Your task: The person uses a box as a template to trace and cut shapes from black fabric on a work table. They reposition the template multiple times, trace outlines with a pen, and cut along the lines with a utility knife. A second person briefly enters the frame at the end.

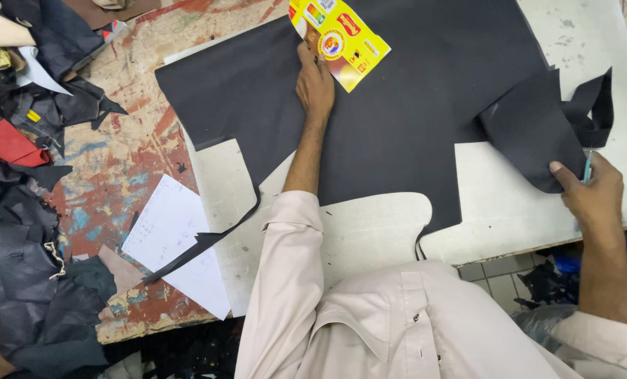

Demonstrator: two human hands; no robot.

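Note:
A large black leather sheet point(398, 105) lies spread on a pale cutting board point(370, 224). My left hand point(315, 83) presses a yellow and red card pattern point(341, 38) onto the sheet near its far edge. My right hand point(591, 193) is at the board's right side; its thumb pinches a folded flap of the black leather point(531, 133). A thin teal-handled tool point(587, 167) sticks up between its fingers. A cut black strip point(594, 105) curls beside the flap.
A paint-stained wooden table point(127, 151) holds a white paper sheet point(173, 242) and a long black offcut point(201, 242). Piles of dark leather scraps point(25, 281) and a red piece point(11, 144) crowd the left. The tiled floor point(496, 281) shows below the table edge.

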